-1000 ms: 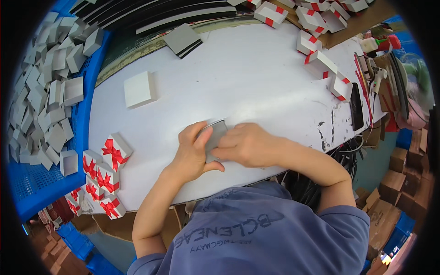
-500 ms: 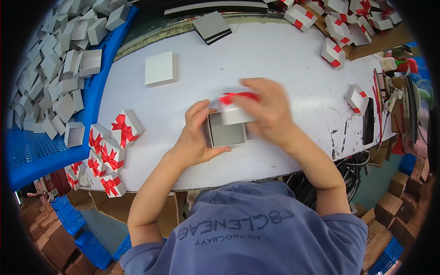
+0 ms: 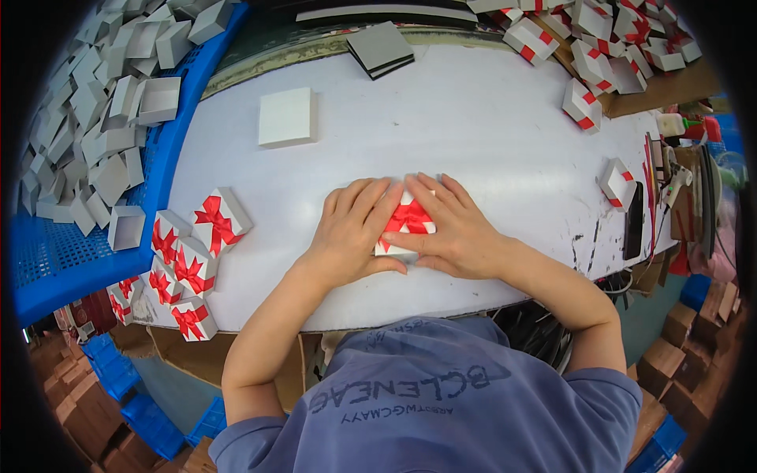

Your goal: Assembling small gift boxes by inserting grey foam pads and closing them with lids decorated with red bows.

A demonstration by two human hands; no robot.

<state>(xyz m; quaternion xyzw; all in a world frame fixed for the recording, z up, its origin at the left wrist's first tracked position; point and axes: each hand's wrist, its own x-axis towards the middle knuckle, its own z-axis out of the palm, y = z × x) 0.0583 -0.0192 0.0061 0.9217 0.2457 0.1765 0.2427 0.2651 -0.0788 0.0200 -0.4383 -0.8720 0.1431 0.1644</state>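
A small white gift box [image 3: 412,217] with a red ribbon bow on its lid rests on the white table in front of me. My left hand [image 3: 352,231] grips its left side, and my right hand [image 3: 457,234] wraps the right side and lies partly over the top. Both hands cover much of the box, so how far the lid sits down cannot be made out. Left of my hands stands a group of white boxes with red bows [image 3: 192,266]. A plain white box [image 3: 288,118] lies farther back on the table.
A blue basket [image 3: 71,272] heaped with plain white boxes [image 3: 110,180] stands at the left. Grey square boards [image 3: 380,49] lie at the far edge. Red-ribboned lids [image 3: 593,65] pile up at the far right. A black phone [image 3: 633,222] lies by the right edge.
The bowed lid has come down from my right hand onto the open box. My right hand has moved down and left, so both hands now clasp the box.
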